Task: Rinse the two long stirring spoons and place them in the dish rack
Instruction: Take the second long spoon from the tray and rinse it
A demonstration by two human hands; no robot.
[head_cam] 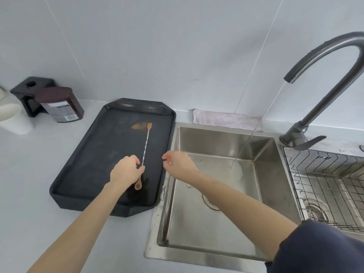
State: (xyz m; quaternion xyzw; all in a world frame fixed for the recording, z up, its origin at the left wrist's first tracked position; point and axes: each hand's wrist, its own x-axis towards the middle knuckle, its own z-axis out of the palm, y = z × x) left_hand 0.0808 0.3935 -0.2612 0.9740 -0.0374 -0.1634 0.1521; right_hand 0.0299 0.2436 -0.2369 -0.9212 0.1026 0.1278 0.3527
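Stirring spoon point(145, 146): slender twisted metal stem, fork tip, small bowl; left hand point(126, 170) pinches it. Right hand point(178, 164) loosely curled, holding nothing.

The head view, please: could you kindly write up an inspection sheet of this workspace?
Surface: pale counter with steel sink; droplets on the sink's left rim.
Job's things: one stirring spoon over the black tray, fork end far, bowl end near; a second spoon is not seen. Dish rack right of the sink, with no spoon in it.
Clutter: dark bottle, black holder, white cups, pink cloth.
Hands: left hand pinches the spoon; right hand loosely curled, holding nothing.
Cables: nothing seen.
Surroundings: tiled wall; faucet running water.
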